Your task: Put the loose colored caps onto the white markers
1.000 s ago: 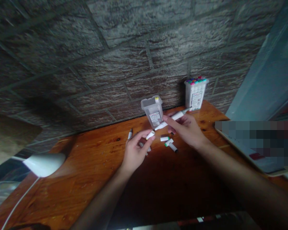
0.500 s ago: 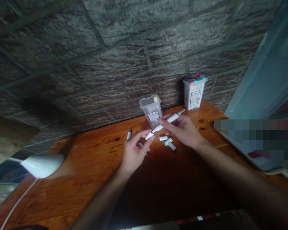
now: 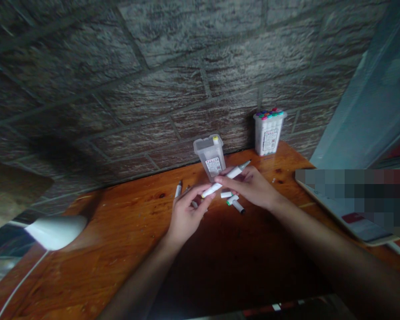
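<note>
A white marker with a grey, dark-tipped upper end slants between my hands. My right hand is closed round its barrel. At the lower end, my left hand pinches a white cap with a yellow end, which meets the barrel. Beneath my right hand lie several loose white caps, some with green ends and one with a black end. Another marker lies beyond my left hand. Behind my hands stands a clear plastic box with one yellow-ended marker in it.
A second clear box full of colourful-ended markers stands at the back right, by the stone-patterned wall. A white lamp with a cable is at the left of the wooden table. A flat device lies at the right.
The gap between the cap and the marker has closed. My right hand has moved down and left with the marker, towards my left hand.
</note>
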`<state>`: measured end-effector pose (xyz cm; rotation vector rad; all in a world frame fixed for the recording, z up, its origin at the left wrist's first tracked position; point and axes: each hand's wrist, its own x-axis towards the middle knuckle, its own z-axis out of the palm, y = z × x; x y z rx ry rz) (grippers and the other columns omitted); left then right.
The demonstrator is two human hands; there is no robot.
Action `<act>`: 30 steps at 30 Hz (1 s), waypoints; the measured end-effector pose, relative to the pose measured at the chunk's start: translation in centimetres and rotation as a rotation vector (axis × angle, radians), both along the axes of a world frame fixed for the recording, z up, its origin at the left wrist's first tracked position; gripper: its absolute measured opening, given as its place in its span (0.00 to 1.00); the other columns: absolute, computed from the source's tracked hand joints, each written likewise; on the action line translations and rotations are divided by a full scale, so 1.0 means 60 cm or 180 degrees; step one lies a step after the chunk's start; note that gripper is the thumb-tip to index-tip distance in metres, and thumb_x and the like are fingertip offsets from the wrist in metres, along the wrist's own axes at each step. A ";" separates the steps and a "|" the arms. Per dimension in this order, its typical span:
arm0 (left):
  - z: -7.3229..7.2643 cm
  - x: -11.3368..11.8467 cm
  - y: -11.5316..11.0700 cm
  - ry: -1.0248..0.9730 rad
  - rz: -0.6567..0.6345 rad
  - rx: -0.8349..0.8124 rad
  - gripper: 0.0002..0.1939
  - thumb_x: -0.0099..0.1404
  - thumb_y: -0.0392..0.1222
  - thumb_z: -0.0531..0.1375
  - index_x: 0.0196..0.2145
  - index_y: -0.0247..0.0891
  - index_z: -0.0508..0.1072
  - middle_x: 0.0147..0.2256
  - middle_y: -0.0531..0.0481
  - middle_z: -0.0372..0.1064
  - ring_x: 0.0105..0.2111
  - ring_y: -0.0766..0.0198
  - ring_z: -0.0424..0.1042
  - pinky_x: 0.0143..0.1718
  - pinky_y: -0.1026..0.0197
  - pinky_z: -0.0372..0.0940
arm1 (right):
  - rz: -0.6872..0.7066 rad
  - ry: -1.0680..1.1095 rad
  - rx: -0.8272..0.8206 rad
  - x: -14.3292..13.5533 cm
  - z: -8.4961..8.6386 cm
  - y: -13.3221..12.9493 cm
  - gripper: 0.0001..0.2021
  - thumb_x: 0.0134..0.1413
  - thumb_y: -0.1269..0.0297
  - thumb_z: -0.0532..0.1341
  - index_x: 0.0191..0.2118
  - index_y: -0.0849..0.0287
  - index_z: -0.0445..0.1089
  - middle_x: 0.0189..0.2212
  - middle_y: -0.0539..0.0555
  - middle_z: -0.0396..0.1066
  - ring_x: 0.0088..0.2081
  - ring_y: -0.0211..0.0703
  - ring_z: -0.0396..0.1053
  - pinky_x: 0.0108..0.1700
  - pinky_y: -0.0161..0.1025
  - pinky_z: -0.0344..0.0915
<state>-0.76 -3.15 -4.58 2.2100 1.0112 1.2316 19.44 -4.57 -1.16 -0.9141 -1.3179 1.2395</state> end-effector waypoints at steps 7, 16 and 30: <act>0.005 0.001 0.000 -0.0154 0.0156 -0.0040 0.12 0.64 0.41 0.65 0.45 0.39 0.77 0.31 0.52 0.76 0.22 0.71 0.70 0.23 0.69 0.65 | -0.0197 0.0057 -0.0042 -0.001 0.004 0.000 0.17 0.50 0.48 0.68 0.35 0.58 0.73 0.21 0.45 0.67 0.20 0.32 0.60 0.24 0.34 0.60; 0.005 0.002 0.001 -0.0455 0.0055 -0.0382 0.12 0.63 0.42 0.66 0.43 0.37 0.78 0.33 0.49 0.78 0.22 0.71 0.71 0.22 0.68 0.65 | -0.0267 0.0081 -0.0184 0.008 0.002 0.004 0.20 0.46 0.45 0.69 0.29 0.59 0.71 0.19 0.45 0.67 0.20 0.31 0.60 0.23 0.33 0.58; 0.014 -0.001 0.010 -0.1167 -0.0115 -0.1171 0.13 0.62 0.47 0.67 0.40 0.36 0.79 0.28 0.51 0.73 0.21 0.72 0.64 0.22 0.69 0.61 | 0.0261 0.0194 -0.0143 0.005 -0.014 0.001 0.13 0.52 0.54 0.69 0.41 0.56 0.78 0.30 0.50 0.78 0.25 0.32 0.68 0.27 0.31 0.65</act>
